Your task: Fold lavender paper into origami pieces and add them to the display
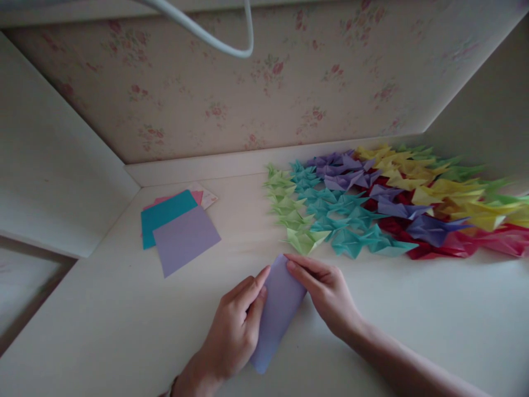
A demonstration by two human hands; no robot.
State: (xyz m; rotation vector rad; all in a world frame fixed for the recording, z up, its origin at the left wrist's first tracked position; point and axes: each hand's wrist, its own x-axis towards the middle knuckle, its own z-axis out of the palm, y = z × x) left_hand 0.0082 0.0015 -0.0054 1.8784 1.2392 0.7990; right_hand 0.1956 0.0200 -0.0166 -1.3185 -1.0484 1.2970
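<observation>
A purple sheet of origami paper [281, 309], folded into a long rectangle, lies slanted on the white table between my hands. My left hand [239, 322] grips its left edge, thumb on top and fingers closed along the side. At the top right corner, my right hand [324, 292] pinches the paper between thumb and forefinger. The remaining fingers of that hand are curled and partly hidden. Just beyond the paper stands a light green folded paper crane [306, 238], the nearest of a row.
Rows of folded cranes in teal [351, 242], purple, yellow [450, 193], red and green fill the back right. Flat purple [185, 240] and teal sheets [165, 215] overlap pink paper at left. A white cable [206, 38] hangs above, before the floral wall [231, 88].
</observation>
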